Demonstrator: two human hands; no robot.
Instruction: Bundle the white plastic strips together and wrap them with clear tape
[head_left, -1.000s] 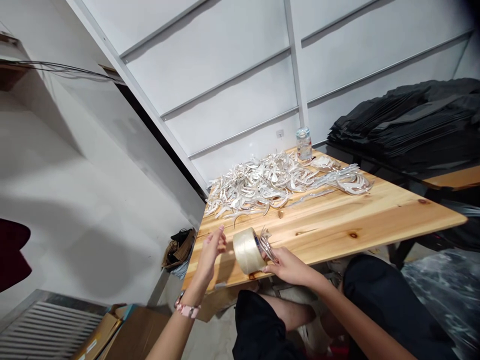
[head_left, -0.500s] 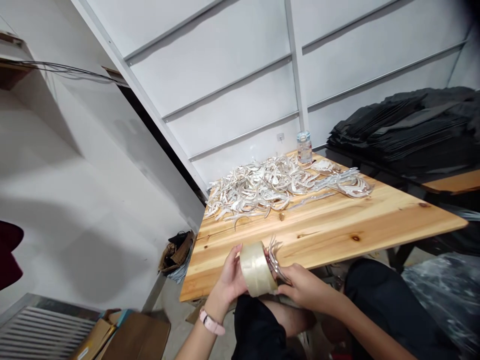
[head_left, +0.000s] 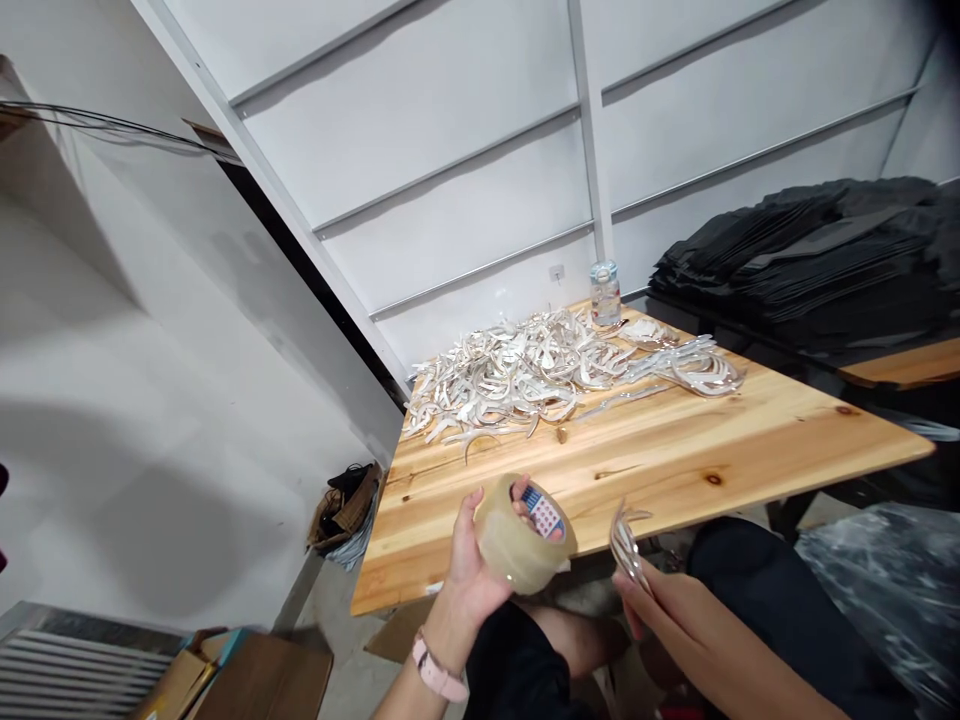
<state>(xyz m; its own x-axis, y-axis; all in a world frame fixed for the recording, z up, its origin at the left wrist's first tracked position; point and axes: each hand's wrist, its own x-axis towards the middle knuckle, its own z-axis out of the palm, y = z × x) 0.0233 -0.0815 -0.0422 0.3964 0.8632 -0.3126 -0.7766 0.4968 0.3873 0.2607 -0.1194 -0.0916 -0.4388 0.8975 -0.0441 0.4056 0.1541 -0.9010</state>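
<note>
The bare left hand [head_left: 480, 580], low in the centre of the frame, turns its palm inward, thumb [head_left: 469, 508] raised and fingers [head_left: 522, 508] curved in a wide grip. The bare left forearm [head_left: 412, 692] rises from the bottom edge. Farther right, well apart, the bare right hand [head_left: 667, 600] pinches; the bare right forearm [head_left: 757, 660] slants in from the lower right

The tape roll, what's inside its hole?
Fingers of the left hand show inside the tape roll, beside its blue-and-white printed core. Its near side hides the rest.
</note>
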